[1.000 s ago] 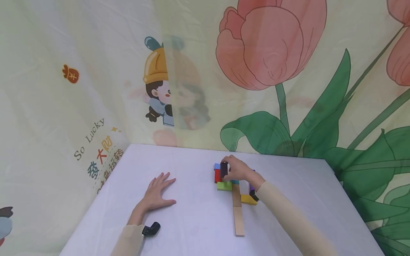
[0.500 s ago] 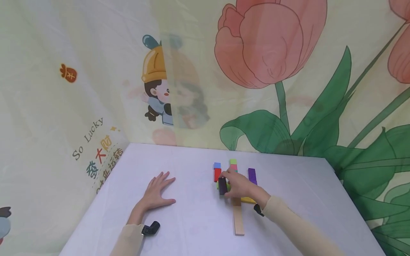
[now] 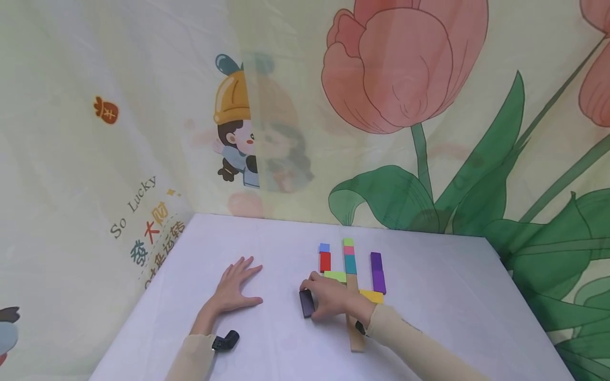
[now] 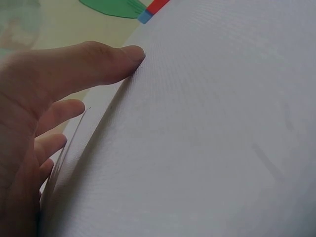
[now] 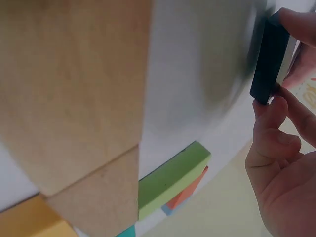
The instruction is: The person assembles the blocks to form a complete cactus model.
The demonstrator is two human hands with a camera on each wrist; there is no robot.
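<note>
My right hand [image 3: 331, 297] pinches a black block [image 3: 307, 304] by its two ends, between thumb and fingers, left of the wooden blocks [image 3: 352, 286]. In the right wrist view the same black block [image 5: 270, 57] stands close to the table; I cannot tell whether it touches. My left hand [image 3: 233, 288] rests on the white table with fingers spread and holds nothing. In the left wrist view, the thumb [image 4: 98, 64] lies along the table surface. The right forearm hides part of the wooden blocks.
Above the wooden blocks, teal [image 3: 350, 263], pink [image 3: 349, 250] and green [image 3: 348, 242] blocks form a column. To its left lie a light green block [image 3: 335, 276], a red one [image 3: 325, 261] and a blue one [image 3: 324, 247]; to its right, yellow [image 3: 371, 296] and purple blocks [image 3: 377, 272].
My right hand has carried the black block from beside the red block toward me and left, down past the light green block. The left hand has stayed in place.
</note>
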